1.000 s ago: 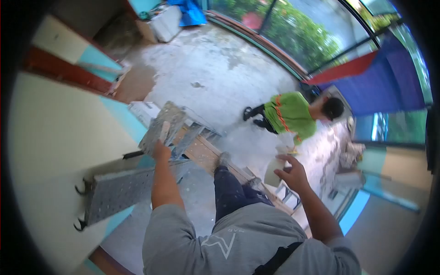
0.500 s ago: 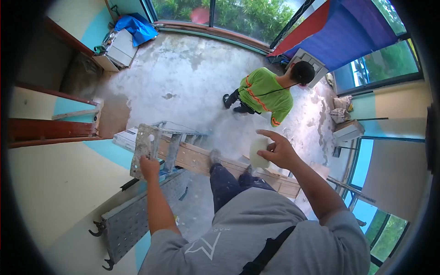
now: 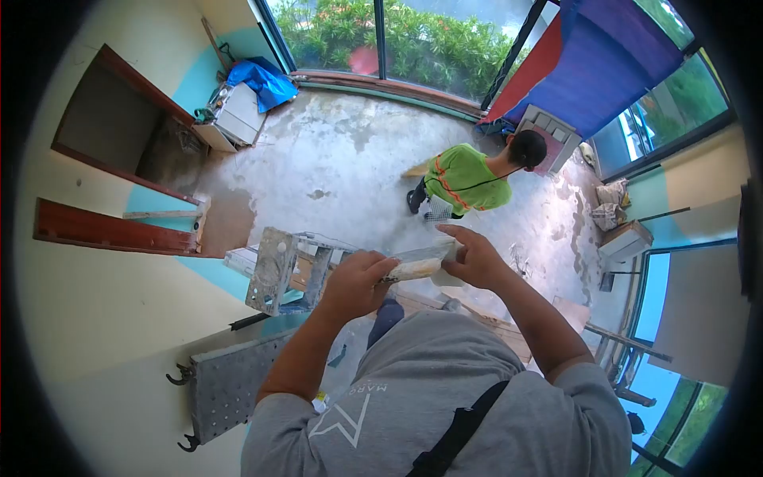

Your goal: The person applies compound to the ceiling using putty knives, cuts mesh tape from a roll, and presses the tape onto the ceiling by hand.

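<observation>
In front of my chest, my left hand (image 3: pixel 359 282) is closed on a flat scraper (image 3: pixel 417 266) with a grey blade and a pale, smeared edge. The thumb and fingers of my right hand (image 3: pixel 478 261) pinch a pale, rounded spreader (image 3: pixel 447 277), partly hidden by the fingers. The two tools meet or overlap between my hands; whether they touch is hard to tell. Beyond my left hand stands a spattered stepladder (image 3: pixel 274 270) with a holed top.
A person in a green shirt (image 3: pixel 469 179) stands ahead on the patchy floor (image 3: pixel 358 167). Planks (image 3: pixel 505 330) lie below me. A perforated metal platform (image 3: pixel 238 381) is at the left wall. A blue sheet (image 3: pixel 266 83) covers boxes at the back left.
My left hand has left the ladder top and come right, to my right hand, with the scraper in it. The person in green has turned and bent slightly. The view has shifted.
</observation>
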A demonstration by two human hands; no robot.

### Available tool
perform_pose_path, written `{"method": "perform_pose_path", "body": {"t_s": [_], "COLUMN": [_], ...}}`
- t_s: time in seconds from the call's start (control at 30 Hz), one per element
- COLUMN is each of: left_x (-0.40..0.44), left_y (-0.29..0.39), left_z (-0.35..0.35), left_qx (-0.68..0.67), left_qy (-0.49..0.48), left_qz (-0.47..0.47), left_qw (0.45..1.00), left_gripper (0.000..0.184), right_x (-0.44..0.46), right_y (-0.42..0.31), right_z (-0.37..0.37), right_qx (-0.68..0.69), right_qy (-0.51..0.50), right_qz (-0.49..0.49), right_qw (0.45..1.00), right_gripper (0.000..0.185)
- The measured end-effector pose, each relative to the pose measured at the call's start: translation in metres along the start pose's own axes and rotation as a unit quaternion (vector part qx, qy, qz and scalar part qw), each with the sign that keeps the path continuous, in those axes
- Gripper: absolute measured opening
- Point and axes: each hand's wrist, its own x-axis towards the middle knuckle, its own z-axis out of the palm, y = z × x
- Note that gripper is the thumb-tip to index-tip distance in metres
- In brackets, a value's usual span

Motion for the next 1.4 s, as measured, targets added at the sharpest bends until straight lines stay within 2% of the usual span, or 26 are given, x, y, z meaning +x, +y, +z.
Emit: {"method": "perform_pose_path", "body": {"t_s": [0.23, 0.33, 0.43, 0.53, 0.63, 0.73, 0.83, 0.9, 0.93, 1.03, 1.1, 1.17, 1.23, 1.33, 1.4], "left_x": [0.010, -0.003, -0.014, -0.009, -0.006, -0.012, -0.047, -0.092, -0.116, -0.174, -0.213, -0.236, -0.245, -0.227, -0.244], "left_y": [0.016, -0.012, -0.025, -0.008, 0.004, -0.005, -0.075, -0.139, -0.168, -0.233, -0.260, -0.292, -0.310, -0.300, -0.320], "left_z": [0.007, 0.020, 0.011, 0.002, 0.003, 0.008, 0.032, 0.050, 0.053, 0.042, 0.034, 0.019, 0.006, -0.016, 0.002], "left_qx": [0.030, 0.213, 0.160, 0.033, 0.036, 0.054, 0.139, 0.174, 0.189, 0.226, 0.310, 0.280, 0.281, 0.306, 0.296], "left_qy": [0.010, -0.100, -0.052, 0.053, 0.045, 0.053, 0.056, 0.068, 0.070, -0.006, 0.025, -0.021, -0.033, 0.002, -0.007], "left_qz": [0.032, -0.064, -0.110, -0.052, -0.004, -0.033, -0.186, -0.299, -0.350, -0.520, -0.529, -0.611, -0.662, -0.696, -0.691], "left_qw": [0.999, 0.970, 0.980, 0.997, 0.998, 0.997, 0.971, 0.936, 0.915, 0.823, 0.790, 0.740, 0.694, 0.650, 0.660], "left_gripper": [0.037, 0.037, 0.037, 0.036, 0.037, 0.035, 0.028, 0.031, 0.032, 0.034, 0.029, 0.027, 0.036, 0.040, 0.044], "right_x": [-0.012, -0.018, -0.019, -0.013, -0.006, 0.002, 0.013, 0.015, 0.014, 0.017, 0.021, 0.028, 0.035, 0.042, 0.046], "right_y": [0.002, -0.002, -0.011, -0.014, -0.017, -0.014, 0.000, -0.009, -0.014, -0.024, -0.023, -0.018, -0.022, -0.029, -0.030], "right_z": [0.000, -0.008, -0.015, -0.013, -0.004, 0.005, 0.016, 0.022, 0.024, 0.031, 0.038, 0.045, 0.051, 0.058, 0.062], "right_qx": [-0.062, -0.010, 0.042, 0.011, 0.015, 0.032, 0.043, 0.050, 0.062, 0.064, 0.056, 0.051, 0.044, 0.039, 0.028], "right_qy": [0.032, 0.038, 0.030, 0.037, 0.036, 0.029, 0.035, 0.028, 0.020, -0.001, -0.010, -0.014, -0.017, -0.031, -0.028], "right_qz": [-0.065, -0.019, 0.005, -0.002, -0.017, -0.039, -0.035, -0.024, 0.001, 0.041, 0.055, 0.065, 0.067, 0.097, 0.102], "right_qw": [0.995, 0.999, 0.999, 0.999, 0.999, 0.998, 0.998, 0.998, 0.998, 0.997, 0.997, 0.997, 0.997, 0.994, 0.994], "right_gripper": [0.071, 0.072, 0.073, 0.075, 0.077, 0.078, 0.077, 0.078, 0.078, 0.079, 0.079, 0.080, 0.080, 0.079, 0.079]}}
